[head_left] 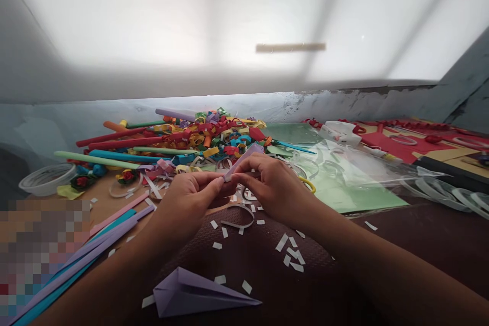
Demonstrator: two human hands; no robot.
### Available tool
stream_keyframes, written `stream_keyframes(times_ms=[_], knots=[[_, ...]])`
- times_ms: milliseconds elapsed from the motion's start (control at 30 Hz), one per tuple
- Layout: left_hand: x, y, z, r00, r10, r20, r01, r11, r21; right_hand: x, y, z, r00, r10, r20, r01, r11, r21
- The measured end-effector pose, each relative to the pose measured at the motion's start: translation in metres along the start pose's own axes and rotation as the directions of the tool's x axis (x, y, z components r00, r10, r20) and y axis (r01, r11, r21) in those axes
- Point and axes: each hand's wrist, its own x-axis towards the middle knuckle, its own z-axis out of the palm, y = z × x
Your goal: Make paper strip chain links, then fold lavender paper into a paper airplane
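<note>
Both my hands meet near the middle of the head view, fingertips almost touching. My left hand (pixel 194 196) pinches the lower end of a narrow lilac paper strip (pixel 244 159). On the strip's right side, my right hand (pixel 269 183) holds it between thumb and fingers. The strip slants up to the right. A small pale piece shows between the fingertips, too small to make out. Below my hands lies a curled grey strip (pixel 244 218). Nearer to me, a folded lilac paper cone (pixel 194 294) rests on the dark surface, its tip pointing right.
Small white paper pieces (pixel 292 253) are scattered nearby. Behind my hands are piled colourful paper chains (pixel 225 135) and rolled paper sticks (pixel 114 142). A white tub (pixel 48 178) stands at left, long lilac and blue strips (pixel 95 244) below it. Green sheets (pixel 351 196) lie right.
</note>
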Motion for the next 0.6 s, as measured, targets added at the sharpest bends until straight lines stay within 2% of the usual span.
stream_keyframes(times_ms=[367,600], knots=[[0.0001,0.0005,-0.0003,1.000,-0.025,-0.008,0.025,1.000,0.015,0.0024,0.0034,0.0029,0.995,0.083,0.062,-0.091,0.985,0.145],[0.0007,-0.0004,-0.0005,1.000,-0.005,-0.020,0.006,0.999,0.052,0.0019,0.0011,0.0040,0.993,0.113,0.044,-0.118,0.984,0.133]])
